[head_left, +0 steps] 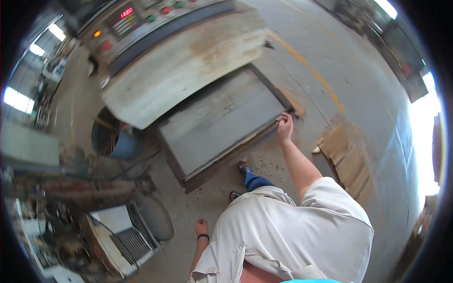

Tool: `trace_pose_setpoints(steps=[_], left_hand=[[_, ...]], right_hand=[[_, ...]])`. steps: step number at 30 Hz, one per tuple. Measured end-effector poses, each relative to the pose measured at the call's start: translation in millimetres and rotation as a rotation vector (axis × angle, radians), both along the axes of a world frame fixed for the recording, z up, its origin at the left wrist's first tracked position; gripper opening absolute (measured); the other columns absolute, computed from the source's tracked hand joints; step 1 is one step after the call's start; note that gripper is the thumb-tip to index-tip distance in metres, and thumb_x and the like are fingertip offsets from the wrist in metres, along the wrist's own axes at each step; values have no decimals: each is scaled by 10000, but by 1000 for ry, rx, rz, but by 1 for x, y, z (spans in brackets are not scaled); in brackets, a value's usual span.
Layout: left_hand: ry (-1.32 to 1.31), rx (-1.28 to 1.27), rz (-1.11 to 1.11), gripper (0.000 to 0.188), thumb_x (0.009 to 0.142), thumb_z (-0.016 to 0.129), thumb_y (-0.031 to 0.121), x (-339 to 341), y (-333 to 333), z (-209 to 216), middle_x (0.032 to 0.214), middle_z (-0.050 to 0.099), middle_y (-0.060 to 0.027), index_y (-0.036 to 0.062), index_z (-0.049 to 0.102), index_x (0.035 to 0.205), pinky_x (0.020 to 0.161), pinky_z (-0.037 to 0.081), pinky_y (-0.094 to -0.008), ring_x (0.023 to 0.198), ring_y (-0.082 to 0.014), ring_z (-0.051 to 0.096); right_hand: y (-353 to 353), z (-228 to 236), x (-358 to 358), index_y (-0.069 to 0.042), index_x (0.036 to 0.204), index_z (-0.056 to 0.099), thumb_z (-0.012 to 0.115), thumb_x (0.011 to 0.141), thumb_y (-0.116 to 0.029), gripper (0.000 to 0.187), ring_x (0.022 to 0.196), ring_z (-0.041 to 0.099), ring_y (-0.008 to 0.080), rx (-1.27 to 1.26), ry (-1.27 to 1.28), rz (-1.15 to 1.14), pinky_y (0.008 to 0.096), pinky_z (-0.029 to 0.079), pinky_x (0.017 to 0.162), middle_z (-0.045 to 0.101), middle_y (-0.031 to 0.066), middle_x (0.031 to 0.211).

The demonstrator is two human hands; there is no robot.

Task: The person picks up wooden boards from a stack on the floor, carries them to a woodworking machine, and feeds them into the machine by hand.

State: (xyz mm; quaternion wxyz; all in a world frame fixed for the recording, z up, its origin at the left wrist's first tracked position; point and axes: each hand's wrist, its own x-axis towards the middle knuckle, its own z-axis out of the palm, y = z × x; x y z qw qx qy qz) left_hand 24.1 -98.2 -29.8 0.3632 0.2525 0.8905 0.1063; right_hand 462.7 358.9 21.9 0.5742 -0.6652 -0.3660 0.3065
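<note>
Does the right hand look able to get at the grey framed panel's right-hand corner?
Probably yes: the right hand is right by that corner of the grey framed panel, with nothing visible blocking it; actual contact is unclear.

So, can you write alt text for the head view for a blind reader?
A person's right hand is at the near right corner of a grey rectangular panel before a stained cream machine with coloured buttons; the left hand, in a black wristband, hangs apart.

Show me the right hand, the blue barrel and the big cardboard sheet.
Right hand (285, 126): head view, middle of the hand.
Blue barrel (126, 143): head view, outer wall.
Big cardboard sheet (348, 160): head view, upper surface.
</note>
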Motion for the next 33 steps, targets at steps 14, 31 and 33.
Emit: trace_pose_setpoints(steps=[14, 31, 33], left_hand=[[-434, -61, -189, 336, 903, 685, 137, -14, 91, -57, 867, 655, -71, 8, 644, 1211, 580, 492, -327, 665, -154, 582], [-141, -186, -1102, 414, 854, 723, 175, 294, 45, -66, 1131, 721, -186, -27, 678, 1212, 906, 543, -360, 1019, -281, 697], [-202, -169, -1131, 400, 854, 719, 179, 346, 46, -69, 1158, 712, -191, -33, 687, 1192, 930, 534, -371, 1046, -284, 692]], right_hand=[[-490, -117, 190, -73, 936, 764, 677, 833, -215, 195, 625, 691, 227, -1334, -292, 624, 380, 562, 573, 719, 108, 759], [-601, -81, 392, -78, 1166, 687, 703, 832, -201, 357, 1054, 678, 306, -907, -130, -44, 399, 532, 918, 716, 151, 1124], [-653, -90, 416, -87, 1145, 700, 709, 821, -209, 346, 1045, 682, 304, -970, -96, -96, 400, 536, 911, 721, 148, 1109]])
